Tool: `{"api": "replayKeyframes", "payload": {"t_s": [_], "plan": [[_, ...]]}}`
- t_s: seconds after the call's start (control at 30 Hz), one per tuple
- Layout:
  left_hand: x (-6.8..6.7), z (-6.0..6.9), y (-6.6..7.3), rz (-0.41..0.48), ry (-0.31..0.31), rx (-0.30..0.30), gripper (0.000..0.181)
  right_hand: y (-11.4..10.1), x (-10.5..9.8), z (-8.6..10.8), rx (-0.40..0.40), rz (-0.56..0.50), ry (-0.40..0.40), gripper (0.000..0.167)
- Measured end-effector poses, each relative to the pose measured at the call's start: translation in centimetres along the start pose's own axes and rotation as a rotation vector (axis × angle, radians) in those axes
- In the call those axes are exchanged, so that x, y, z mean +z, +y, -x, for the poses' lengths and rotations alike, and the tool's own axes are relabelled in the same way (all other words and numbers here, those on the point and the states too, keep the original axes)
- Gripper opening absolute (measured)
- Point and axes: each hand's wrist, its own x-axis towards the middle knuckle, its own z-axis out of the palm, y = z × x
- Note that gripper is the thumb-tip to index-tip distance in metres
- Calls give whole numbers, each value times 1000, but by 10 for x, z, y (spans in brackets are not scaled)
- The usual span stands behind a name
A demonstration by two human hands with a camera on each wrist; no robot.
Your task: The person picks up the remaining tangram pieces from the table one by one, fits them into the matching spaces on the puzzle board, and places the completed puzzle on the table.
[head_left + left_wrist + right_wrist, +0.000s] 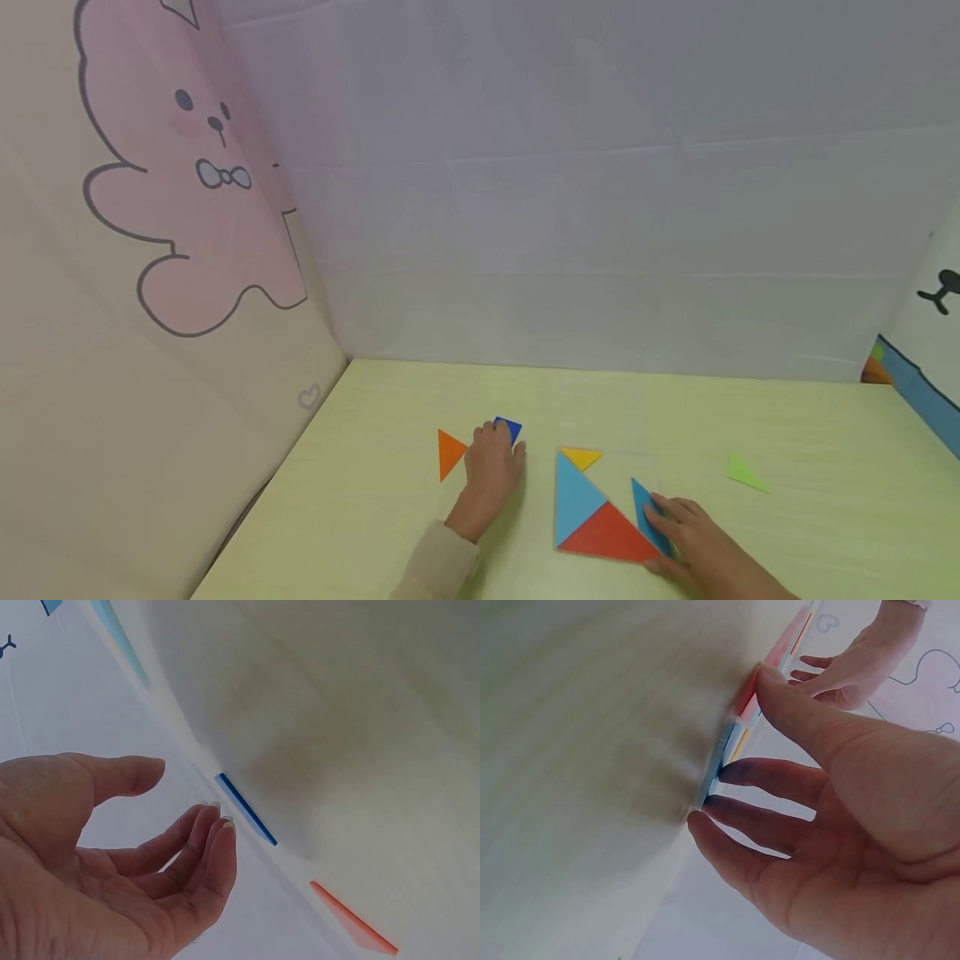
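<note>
My left hand [491, 475] is over a dark blue piece [513, 427], hiding part of it; in the left wrist view the relaxed fingers [217, 855] lie close to that piece [246, 808], the thumb apart. My right hand [701, 542] touches a blue triangle [647, 517] with its fingertips; in the right wrist view its thumb rests at the edge of a red triangle [747, 694]. In the head view the blue triangle stands slightly apart from the red triangle [611, 535], which adjoins a light blue triangle [577, 500]. A yellow triangle [582, 457] lies at the light blue one's top.
An orange triangle [450, 454] lies just left of my left hand. A light green triangle [746, 475] is on the pale table [360, 533] to the right. Behind the table hangs a plain white sheet [600, 250]; a sheet with a pink cartoon animal [217, 200] stands at left.
</note>
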Motion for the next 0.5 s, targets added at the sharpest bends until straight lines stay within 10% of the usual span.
{"api": "replayKeyframes", "payload": {"t_s": [0.5], "plan": [[9, -18, -1, -2, -73, -94, 43, -1, 0, 0, -1, -12, 15, 67]]}}
